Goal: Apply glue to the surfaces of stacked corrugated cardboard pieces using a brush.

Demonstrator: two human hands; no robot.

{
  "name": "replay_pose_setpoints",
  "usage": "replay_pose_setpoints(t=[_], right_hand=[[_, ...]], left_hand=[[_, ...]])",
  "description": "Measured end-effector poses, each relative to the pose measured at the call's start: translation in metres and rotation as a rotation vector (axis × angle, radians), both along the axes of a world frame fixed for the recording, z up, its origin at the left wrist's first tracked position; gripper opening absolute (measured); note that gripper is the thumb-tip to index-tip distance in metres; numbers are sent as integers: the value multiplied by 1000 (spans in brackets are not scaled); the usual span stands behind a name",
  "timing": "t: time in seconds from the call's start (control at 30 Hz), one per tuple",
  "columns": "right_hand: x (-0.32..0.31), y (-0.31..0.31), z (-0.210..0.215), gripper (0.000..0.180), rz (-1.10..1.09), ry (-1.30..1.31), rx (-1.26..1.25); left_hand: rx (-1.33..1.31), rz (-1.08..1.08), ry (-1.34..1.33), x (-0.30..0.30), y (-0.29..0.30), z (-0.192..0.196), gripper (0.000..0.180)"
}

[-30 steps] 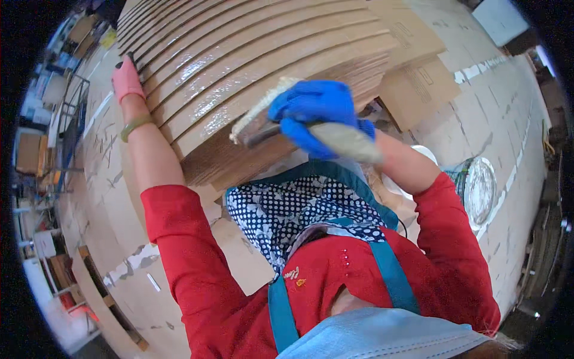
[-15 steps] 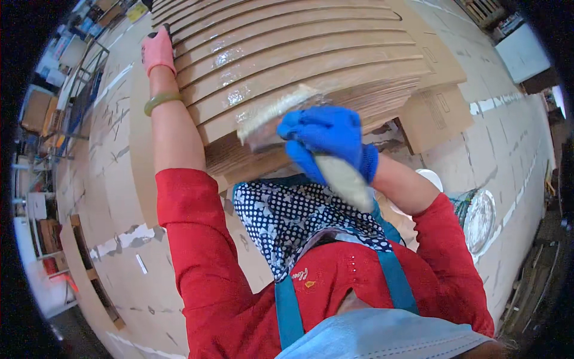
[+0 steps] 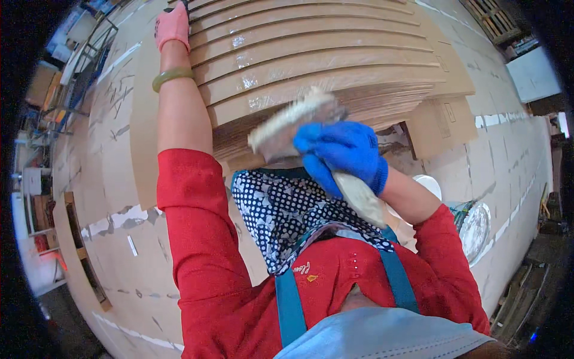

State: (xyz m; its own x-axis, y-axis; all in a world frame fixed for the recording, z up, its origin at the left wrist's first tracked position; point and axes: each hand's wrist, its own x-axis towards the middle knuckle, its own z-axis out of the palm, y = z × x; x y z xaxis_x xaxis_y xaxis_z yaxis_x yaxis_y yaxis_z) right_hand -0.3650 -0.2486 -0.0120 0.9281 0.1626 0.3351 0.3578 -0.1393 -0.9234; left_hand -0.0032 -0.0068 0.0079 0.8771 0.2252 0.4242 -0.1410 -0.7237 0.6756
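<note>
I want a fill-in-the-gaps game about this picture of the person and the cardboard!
1. The right hand wears a ____ glove.
2. The right hand grips a wide ____ whose bristles lie against the cardboard stack.
3. The left hand, in a pink glove, rests on the ____ stack.
4. A green bangle sits on the ____ wrist.

Missing words: blue; brush; cardboard; left
</note>
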Motion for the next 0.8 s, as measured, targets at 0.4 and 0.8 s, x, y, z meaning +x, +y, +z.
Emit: replay_pose_setpoints(t=[0.4, 0.8], right_hand=[[29, -10, 10, 14, 46, -643, -712], [88, -14, 30, 5, 224, -455, -530]], left_hand=[[36, -357, 55, -1, 13, -4, 41], [-118, 1, 74, -22, -28, 8, 55]])
